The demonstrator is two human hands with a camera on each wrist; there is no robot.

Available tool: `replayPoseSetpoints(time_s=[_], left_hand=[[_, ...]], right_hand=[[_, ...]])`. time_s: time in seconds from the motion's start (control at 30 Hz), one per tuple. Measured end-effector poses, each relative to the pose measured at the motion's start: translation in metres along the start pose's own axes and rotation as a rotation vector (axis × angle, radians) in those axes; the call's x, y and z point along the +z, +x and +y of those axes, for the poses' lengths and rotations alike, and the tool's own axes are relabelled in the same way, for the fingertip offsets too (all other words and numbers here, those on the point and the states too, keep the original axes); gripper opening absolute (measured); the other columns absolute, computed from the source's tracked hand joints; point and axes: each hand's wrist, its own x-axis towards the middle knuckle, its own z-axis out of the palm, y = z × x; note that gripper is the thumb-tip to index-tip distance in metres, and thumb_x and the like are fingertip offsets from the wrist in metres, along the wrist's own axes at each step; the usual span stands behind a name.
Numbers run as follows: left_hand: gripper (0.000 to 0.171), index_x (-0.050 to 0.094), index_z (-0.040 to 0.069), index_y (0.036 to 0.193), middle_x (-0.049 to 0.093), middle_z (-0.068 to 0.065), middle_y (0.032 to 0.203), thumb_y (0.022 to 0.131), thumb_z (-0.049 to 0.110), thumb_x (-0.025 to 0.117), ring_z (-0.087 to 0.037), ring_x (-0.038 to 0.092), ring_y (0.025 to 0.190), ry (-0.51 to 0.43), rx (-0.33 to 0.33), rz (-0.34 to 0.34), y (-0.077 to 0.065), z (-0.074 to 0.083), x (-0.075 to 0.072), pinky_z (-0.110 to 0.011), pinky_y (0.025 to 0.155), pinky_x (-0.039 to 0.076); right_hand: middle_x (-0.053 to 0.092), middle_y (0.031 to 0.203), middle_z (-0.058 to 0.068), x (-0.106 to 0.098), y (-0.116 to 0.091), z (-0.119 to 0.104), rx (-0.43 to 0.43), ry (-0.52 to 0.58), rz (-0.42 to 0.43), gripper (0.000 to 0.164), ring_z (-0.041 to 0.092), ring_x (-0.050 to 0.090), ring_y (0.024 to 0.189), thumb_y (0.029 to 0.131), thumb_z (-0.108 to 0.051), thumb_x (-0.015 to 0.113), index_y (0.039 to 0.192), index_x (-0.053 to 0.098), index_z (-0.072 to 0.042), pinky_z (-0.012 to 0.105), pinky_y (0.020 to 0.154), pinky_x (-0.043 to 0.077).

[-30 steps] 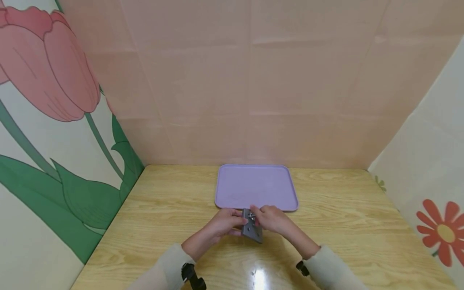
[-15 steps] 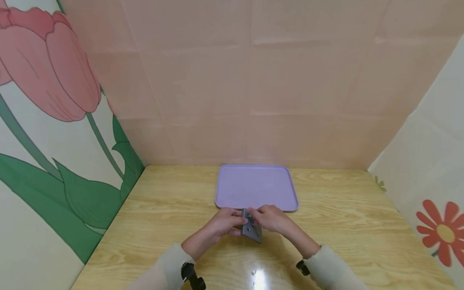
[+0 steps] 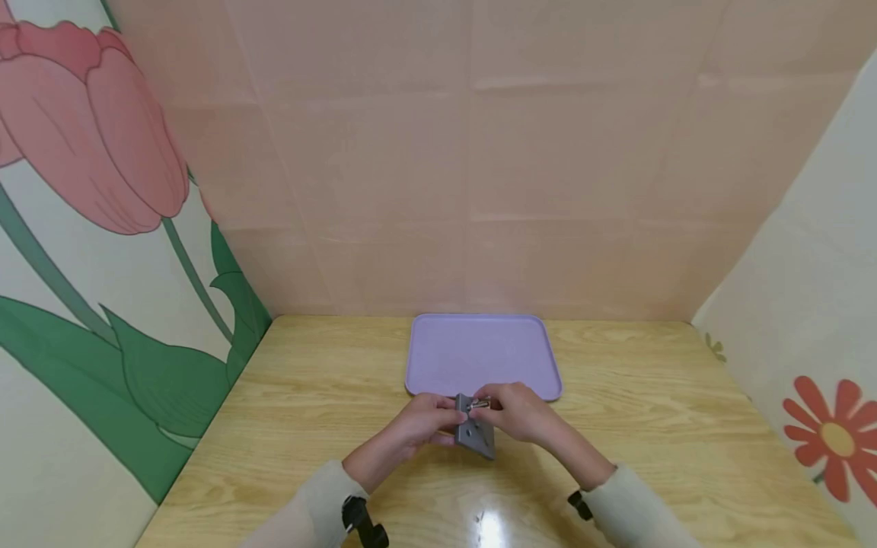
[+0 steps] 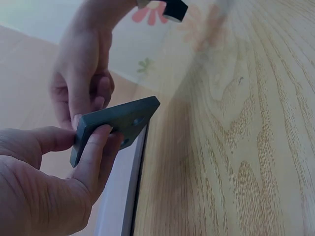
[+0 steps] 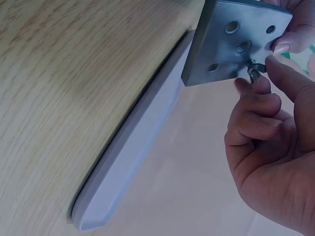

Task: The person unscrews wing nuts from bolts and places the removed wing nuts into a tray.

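My left hand (image 3: 426, 417) grips a grey metal plate (image 3: 474, 440) by its edge, tilted above the table. In the right wrist view, the plate (image 5: 216, 46) shows several round holes, with a threaded one in the middle. My right hand (image 3: 519, 412) pinches a small shiny metal screw (image 5: 254, 73) at the corner of the plate nearest it. Its fingers partly cover the screw, so how deep it sits in a hole cannot be seen. The left wrist view shows the plate's other face (image 4: 129, 118), with left-hand fingers (image 4: 93, 152) against it.
A purple tray (image 3: 483, 354) lies flat on the wood-grain table (image 3: 329, 380), just beyond both hands. A pink-beige covering (image 3: 466, 190) rises behind the table. Flower-printed panels flank it on the left (image 3: 62, 251) and right (image 3: 788, 304).
My right hand has drawn slightly right and up, its fingers changing position on the screw, which now shows more plainly. The left hand and plate hold almost still.
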Motion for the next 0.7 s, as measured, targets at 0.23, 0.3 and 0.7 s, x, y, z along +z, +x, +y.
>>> replayPoseSetpoints(time_s=[0.23, 0.3, 0.7], left_hand=[[0.026, 0.068, -0.011, 0.113, 0.075, -0.015, 0.103, 0.094, 0.006, 0.067, -0.024, 0.072, 0.094, -0.005, 0.0, 0.001, 0.0004, 0.001, -0.001, -0.03, 0.07, 0.062], [0.026, 0.068, -0.011, 0.113, 0.075, -0.015, 0.102, 0.094, 0.006, 0.067, -0.023, 0.072, 0.093, -0.004, 0.002, 0.005, 0.0008, 0.0008, -0.0014, -0.03, 0.07, 0.062], [0.026, 0.067, -0.011, 0.114, 0.074, -0.017, 0.104, 0.094, 0.006, 0.066, -0.023, 0.073, 0.093, 0.003, 0.009, 0.015, -0.0001, 0.0013, -0.003, -0.031, 0.07, 0.062]], right_hand=[[0.05, 0.063, -0.011, 0.0007, 0.003, 0.0067, -0.109, -0.011, 0.007, 0.024, 0.003, 0.041, 0.054, 0.093, -0.023, 0.074, 0.115, 0.072, -0.013, 0.021, 0.049, 0.034], [0.049, 0.062, -0.012, 0.0009, 0.0035, 0.007, -0.133, -0.011, 0.012, 0.023, 0.002, 0.039, 0.054, 0.093, -0.021, 0.074, 0.115, 0.072, -0.014, 0.02, 0.049, 0.033], [0.067, 0.073, -0.007, 0.0001, 0.0043, 0.006, -0.19, 0.02, 0.047, 0.017, 0.0, 0.048, 0.059, 0.1, -0.018, 0.063, 0.111, 0.075, -0.013, 0.021, 0.054, 0.043]])
